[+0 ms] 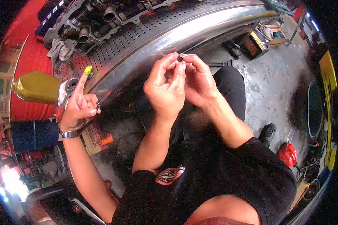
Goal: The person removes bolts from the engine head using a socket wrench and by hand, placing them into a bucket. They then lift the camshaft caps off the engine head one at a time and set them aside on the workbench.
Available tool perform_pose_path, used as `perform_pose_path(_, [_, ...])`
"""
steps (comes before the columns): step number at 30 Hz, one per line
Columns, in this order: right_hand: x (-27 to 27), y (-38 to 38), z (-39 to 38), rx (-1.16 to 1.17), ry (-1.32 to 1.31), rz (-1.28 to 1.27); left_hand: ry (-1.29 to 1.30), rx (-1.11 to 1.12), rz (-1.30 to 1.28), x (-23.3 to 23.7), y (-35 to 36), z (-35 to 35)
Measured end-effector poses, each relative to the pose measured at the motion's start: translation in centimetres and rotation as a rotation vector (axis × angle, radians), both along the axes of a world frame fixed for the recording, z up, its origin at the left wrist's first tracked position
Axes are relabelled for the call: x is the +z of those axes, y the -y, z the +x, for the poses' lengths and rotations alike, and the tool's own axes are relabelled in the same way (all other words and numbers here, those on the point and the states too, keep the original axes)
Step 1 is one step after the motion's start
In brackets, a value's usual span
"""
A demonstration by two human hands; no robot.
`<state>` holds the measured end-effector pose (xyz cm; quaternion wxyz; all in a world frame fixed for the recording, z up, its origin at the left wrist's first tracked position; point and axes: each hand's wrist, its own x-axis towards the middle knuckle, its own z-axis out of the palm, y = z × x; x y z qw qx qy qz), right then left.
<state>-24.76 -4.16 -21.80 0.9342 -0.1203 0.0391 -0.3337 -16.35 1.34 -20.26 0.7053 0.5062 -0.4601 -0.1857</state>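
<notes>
My left hand [165,87] and my right hand [199,79] are raised together at the middle of the view, in front of the metal bench edge. Between their fingertips they pinch a small round dark metal part [181,59], its hollow end facing up toward me. The fingers of both hands are closed around it, and its lower portion is hidden. Beyond my hands, at the upper left, an engine cylinder head [101,23] lies on the perforated bench top [129,36].
At left, another person's hand [78,108] with a wristwatch holds a small dark part [98,104]; one fingertip is yellow-green. Beside it lies an amber bottle [37,87]. A grey rag [61,50] touches the bench. A box [256,44] and a red object [287,154] sit on the floor.
</notes>
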Motion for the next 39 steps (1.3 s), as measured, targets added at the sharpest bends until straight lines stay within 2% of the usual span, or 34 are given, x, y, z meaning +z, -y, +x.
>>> perform_pose_path(6, [-0.6,0.1,0.1,0.073,-0.017,-0.038,-0.031,0.003,0.008,-0.1,-0.3,0.0])
perform_pose_path(8, [-0.7,0.2,0.3,-0.097,-0.313,0.042,0.036,0.058,0.011,0.0,-0.6,0.3])
perform_pose_path(10, [-0.4,0.0,0.2,-0.081,-0.242,-0.112,0.126,0.050,0.017,0.1,-0.8,0.9])
perform_pose_path(12, [0.3,-0.7,1.0,-0.357,-0.373,-0.321,0.116,0.051,-0.042,-0.4,-1.0,1.5])
perform_pose_path(15, [1.3,-0.3,1.7,-0.521,-0.603,-0.707,0.083,0.142,-0.116,-1.3,-1.8,2.4])
perform_pose_path(16, [2.0,-0.4,2.3,-0.513,-0.614,-0.852,0.047,0.151,-0.139,-1.8,-1.9,3.0])
perform_pose_path(19, [4.3,-0.6,3.7,-0.494,-0.684,-0.937,-0.118,0.175,-0.115,-1.9,-3.3,4.0])
perform_pose_path(20, [4.9,-0.2,4.3,-0.503,-0.695,-0.978,-0.009,0.252,-0.180,-2.0,-3.3,4.6])
perform_pose_path(21, [5.3,0.3,4.9,-0.513,-0.706,-1.019,-0.042,0.253,-0.178,-1.9,-3.6,4.9])
perform_pose_path(23, [5.5,2.1,6.6,-0.573,-0.782,-1.226,-0.108,0.262,-0.153,-1.8,-4.4,5.3])
perform_pose_path(25, [6.4,3.4,8.4,-0.613,-0.849,-1.441,-0.058,0.276,-0.222,-1.7,-4.5,5.5])
perform_pose_path(26, [5.7,4.4,9.9,-0.703,-0.802,-1.525,-0.056,0.267,-0.243,-1.8,-4.7,5.5])
perform_pose_path(28, [5.6,5.6,11.7,-0.749,-0.858,-1.779,-0.073,0.253,-0.241,-1.4,-5.4,5.4])
perform_pose_path(30, [5.9,5.9,13.4,-0.769,-0.974,-2.153,-0.076,0.248,-0.233,-1.3,-5.7,5.4])
perform_pose_path(35, [8.3,6.0,17.8,-0.478,-1.226,-2.645,-0.127,0.218,-0.183,-1.8,-6.2,5.1])
perform_pose_path(39, [8.8,6.2,20.1,-0.389,-1.403,-2.661,-0.051,0.258,-0.216,-1.9,-6.3,5.5])
